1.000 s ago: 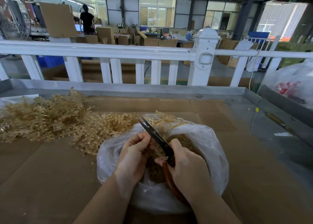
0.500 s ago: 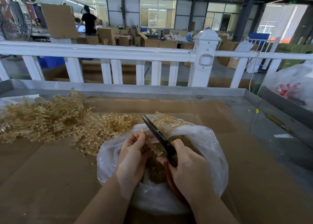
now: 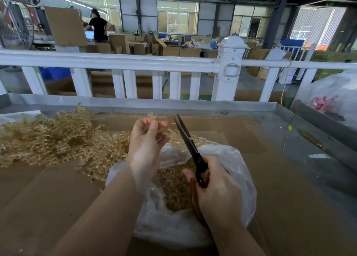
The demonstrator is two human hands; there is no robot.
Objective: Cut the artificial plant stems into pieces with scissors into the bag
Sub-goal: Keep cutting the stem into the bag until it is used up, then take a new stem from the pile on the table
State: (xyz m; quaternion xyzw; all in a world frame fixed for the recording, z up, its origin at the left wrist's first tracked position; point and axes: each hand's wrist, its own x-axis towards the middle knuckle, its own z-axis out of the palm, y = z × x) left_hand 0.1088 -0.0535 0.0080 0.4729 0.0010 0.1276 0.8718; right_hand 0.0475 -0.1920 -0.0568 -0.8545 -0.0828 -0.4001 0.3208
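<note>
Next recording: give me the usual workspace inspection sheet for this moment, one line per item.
Surface: brown cardboard sheet laid in a metal-rimmed table.
Job's things: clear plastic bag holding cut pieces; pile of uncut golden stems on its left; scissors, blades nearly closed, tips pointing up and away.
Clutter: small white scrap and a yellow tag on the right.
Grippers: left hand raised above the bag, pinching a sprig; right hand gripping the scissors' reddish handles.
Cables: a thin cord hanging from the railing at the right.
Surroundings: white railing; cardboard boxes and a person beyond; another bag at the right.
</note>
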